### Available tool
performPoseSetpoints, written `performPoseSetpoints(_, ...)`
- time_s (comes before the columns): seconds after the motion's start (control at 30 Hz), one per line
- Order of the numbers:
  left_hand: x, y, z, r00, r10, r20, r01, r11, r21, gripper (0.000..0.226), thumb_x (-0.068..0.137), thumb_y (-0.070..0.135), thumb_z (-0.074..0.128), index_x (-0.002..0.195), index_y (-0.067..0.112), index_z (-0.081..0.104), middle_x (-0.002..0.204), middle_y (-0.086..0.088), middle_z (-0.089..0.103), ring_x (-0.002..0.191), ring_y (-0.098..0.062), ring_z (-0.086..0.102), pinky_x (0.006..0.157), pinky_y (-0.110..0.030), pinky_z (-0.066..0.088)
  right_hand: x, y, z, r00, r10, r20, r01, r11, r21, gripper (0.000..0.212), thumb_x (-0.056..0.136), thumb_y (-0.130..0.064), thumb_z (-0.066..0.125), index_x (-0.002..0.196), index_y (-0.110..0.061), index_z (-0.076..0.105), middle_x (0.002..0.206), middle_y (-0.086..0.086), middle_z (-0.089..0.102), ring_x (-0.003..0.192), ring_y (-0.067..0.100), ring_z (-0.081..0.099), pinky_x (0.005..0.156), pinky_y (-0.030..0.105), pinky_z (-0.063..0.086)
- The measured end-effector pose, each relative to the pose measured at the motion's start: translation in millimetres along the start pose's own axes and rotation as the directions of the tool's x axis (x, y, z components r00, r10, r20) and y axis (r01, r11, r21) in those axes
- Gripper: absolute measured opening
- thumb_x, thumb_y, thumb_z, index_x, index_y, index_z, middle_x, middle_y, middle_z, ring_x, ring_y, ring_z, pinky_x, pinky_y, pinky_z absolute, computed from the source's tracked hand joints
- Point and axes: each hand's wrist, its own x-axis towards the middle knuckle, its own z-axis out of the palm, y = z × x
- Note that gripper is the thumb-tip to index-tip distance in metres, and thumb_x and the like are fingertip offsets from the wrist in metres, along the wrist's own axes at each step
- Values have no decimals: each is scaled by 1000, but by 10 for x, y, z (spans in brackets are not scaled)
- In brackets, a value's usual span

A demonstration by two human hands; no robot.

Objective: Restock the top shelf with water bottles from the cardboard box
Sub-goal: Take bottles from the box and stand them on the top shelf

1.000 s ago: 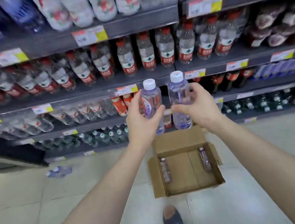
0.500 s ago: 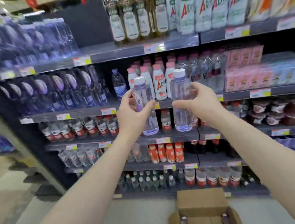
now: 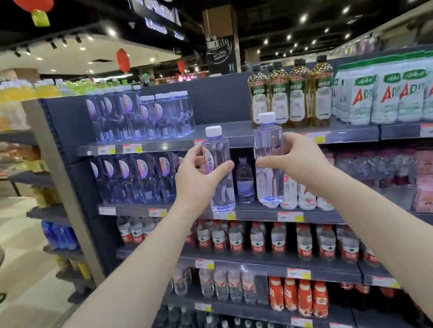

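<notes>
Bottles now raised toward top shelf point(image 3: 233, 132), left bottle point(image 3: 218, 169) and right bottle point(image 3: 269, 160) upright within seemingly closed fingers point(image 3: 219, 168).

I read "Quality NATURAL PRODUCT" on the black hanging sign point(image 3: 219, 52) by the pillar. Big red "AD" letters show on the white bottle packs point(image 3: 399, 94) on the top shelf, right side; the green label text above them is too small for me. The bottle in my left hand point(image 3: 217, 169) carries an oval label with print I can't make out. Price tags point(image 3: 131, 148) on the shelf edges: unreadable. The lit ceiling sign is blurred.
</notes>
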Motion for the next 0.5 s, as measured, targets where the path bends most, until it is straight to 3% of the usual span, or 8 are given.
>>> performPoseSetpoints(0.1,420,-259,-355,1000,14,-8,-14,1000,2,88,71,60,85,147,34,48,110,27,53,97,4,58,72,-8,43,361,-200,462,1000,-24,-17,24,999,21,80,65,-45,91,133,-16,59,106,-2,69,96,19,67,77,33,52)
performPoseSetpoints(0.17,731,-429,-572,1000,31,1,-31,1000,0,88,70,60,86,146,34,49,109,27,53,93,5,57,62,-2,43,620,-331,762,999,-37,-37,38,998,52,75,66,-38,92,131,-19,60,106,-2,72,94,18,70,75,31,56)
performPoseSetpoints(0.27,1209,-673,-865,999,44,29,-44,999,-1,89,71,60,86,147,32,48,109,24,53,96,3,57,71,-10,42,1025,-514,1186,997,-50,-59,54,997,58,49,68,-32,92,107,-31,63,97,-3,74,86,14,71,61,25,50)
performPoseSetpoints(0.37,1675,-900,-1096,997,31,66,-31,1000,-6,92,70,61,86,148,31,47,112,22,52,102,0,56,77,-18,43,1422,-667,1519,994,-58,-90,64,996,60,43,70,-28,91,99,-38,61,95,-7,74,82,6,69,56,19,48)
performPoseSetpoints(0.5,2258,-1196,-1230,996,26,83,-25,1000,-17,88,73,60,84,147,34,45,115,22,52,103,0,56,80,-26,47,2000,-777,1813,990,-74,-124,81,996,48,51,70,-26,91,114,-25,64,102,2,75,93,20,72,75,35,58)
